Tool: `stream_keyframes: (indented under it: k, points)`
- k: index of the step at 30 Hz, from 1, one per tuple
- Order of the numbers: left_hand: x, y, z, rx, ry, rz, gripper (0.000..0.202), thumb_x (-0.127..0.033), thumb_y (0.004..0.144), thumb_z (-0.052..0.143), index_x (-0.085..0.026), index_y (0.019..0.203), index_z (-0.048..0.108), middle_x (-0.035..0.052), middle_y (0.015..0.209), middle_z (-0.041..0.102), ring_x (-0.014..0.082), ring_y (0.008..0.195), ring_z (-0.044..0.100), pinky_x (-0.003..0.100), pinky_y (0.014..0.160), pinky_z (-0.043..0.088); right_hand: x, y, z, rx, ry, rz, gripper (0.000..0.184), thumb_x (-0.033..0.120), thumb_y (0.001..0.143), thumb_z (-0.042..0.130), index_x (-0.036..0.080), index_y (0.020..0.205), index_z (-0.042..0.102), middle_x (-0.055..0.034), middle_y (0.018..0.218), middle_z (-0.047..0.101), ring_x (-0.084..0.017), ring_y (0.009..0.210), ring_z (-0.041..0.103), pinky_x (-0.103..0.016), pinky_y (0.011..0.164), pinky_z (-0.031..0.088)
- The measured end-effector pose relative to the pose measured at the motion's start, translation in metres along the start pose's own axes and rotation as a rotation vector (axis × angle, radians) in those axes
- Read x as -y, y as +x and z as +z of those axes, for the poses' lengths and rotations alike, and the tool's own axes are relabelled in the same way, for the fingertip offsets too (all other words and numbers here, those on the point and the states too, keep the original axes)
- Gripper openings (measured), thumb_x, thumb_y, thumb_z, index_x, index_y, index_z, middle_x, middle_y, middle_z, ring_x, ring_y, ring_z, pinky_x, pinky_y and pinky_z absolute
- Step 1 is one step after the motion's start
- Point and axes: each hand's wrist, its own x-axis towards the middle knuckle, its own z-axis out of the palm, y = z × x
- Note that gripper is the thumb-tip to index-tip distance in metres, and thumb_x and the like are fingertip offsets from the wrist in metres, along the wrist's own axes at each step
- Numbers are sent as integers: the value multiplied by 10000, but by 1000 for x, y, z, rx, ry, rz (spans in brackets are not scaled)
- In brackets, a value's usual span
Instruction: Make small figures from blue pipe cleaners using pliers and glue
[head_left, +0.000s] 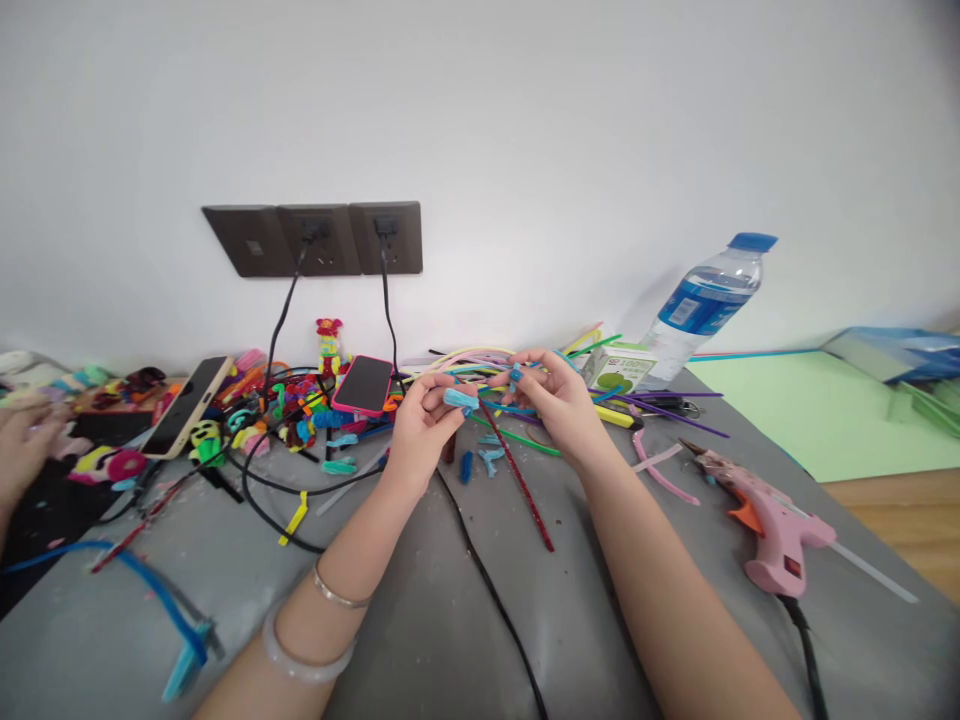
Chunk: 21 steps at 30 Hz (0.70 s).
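Note:
My left hand (420, 420) is raised over the grey table (420, 620), its fingers pinched on a small light-blue pipe-cleaner piece (459, 400). My right hand (559, 395) is close beside it, fingers curled around a dark blue bit (515, 376) and the top of a red glittery pipe cleaner (521, 480) that slants down to the table. The two hands almost touch at the fingertips. Small blue pipe-cleaner scraps (480, 460) lie just below them.
A pink glue gun (772, 525) lies at the right with its black cord. A water bottle (701, 305) and a small carton (622, 368) stand at the back. Two phones (364, 385) (187, 405), cables and colourful craft bits crowd the left. Another person's hand (22, 440) is at the far left.

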Motion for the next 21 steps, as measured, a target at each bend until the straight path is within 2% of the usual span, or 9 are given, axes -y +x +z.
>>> stream_keyframes:
  k: [4, 8, 11, 15, 18, 21]
  points:
    - [1, -1, 1, 11, -16, -12, 286, -210, 697, 788, -181, 923, 615, 75, 1010, 746, 198, 1019, 679, 337, 946, 489, 0, 0, 2, 4, 14, -8, 302, 449, 811, 689, 228, 951, 539, -27, 921, 708, -126, 614, 669, -239, 543, 486]
    - [-1, -2, 2, 20, -65, -87, 334, -270, 709, 796, -199, 1005, 658, 60, 1020, 735, 185, 991, 672, 297, 848, 532, -1, -1, 3, -16, 44, 2, 298, 430, 785, 717, 230, 948, 568, -2, 921, 633, -117, 609, 670, -245, 547, 531]
    - [-2, -2, 2, 15, -72, -109, 382, -300, 705, 799, -212, 1057, 683, 48, 1024, 719, 168, 947, 666, 261, 772, 545, 0, -1, 4, 1, 38, 17, 302, 413, 776, 730, 227, 975, 600, -1, 908, 627, -115, 621, 662, -236, 540, 515]
    - [-3, -3, 3, 26, -76, -166, 468, -314, 697, 806, -211, 1131, 665, 40, 941, 720, 141, 797, 673, 241, 687, 540, 2, -2, 6, 53, 21, 18, 339, 394, 771, 746, 220, 1050, 662, -22, 874, 684, -142, 722, 652, -262, 636, 512]
    - [-3, -3, 4, 27, -70, -197, 481, -326, 687, 814, -200, 1123, 652, 36, 882, 725, 128, 713, 666, 240, 657, 533, 2, -2, 8, 78, 63, 37, 305, 390, 736, 782, 212, 971, 702, -41, 918, 716, -161, 797, 656, -282, 709, 519]
    - [-3, -3, 4, 34, -46, -198, 423, -339, 685, 816, -180, 1052, 680, 30, 816, 715, 124, 695, 656, 238, 661, 533, 1, -1, 9, 103, 112, 43, 255, 380, 729, 794, 207, 897, 712, -31, 888, 719, -146, 774, 652, -275, 721, 517]
